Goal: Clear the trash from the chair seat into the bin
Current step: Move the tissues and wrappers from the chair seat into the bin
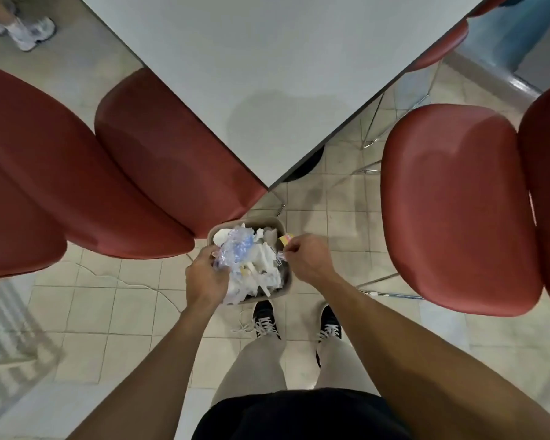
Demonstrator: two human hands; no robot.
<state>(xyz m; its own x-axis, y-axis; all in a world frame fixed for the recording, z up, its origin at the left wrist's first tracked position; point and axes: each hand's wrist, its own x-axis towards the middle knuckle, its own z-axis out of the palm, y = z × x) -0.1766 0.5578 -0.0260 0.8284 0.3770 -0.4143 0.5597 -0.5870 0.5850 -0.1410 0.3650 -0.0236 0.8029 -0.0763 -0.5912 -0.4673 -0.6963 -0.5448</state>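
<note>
Tiled floor (108, 309) carries red chairs (134, 173) and a beige bin (275, 224), over which the left hand (205, 277) grips crumpled clear plastic (235, 247) at its fingertips, while the right hand (308, 258) pinches a small wrapper (280, 256) just left of its curled fingers.

Dark print on a wrapper (279, 259) in the bin (257, 221) is unreadable.
</note>
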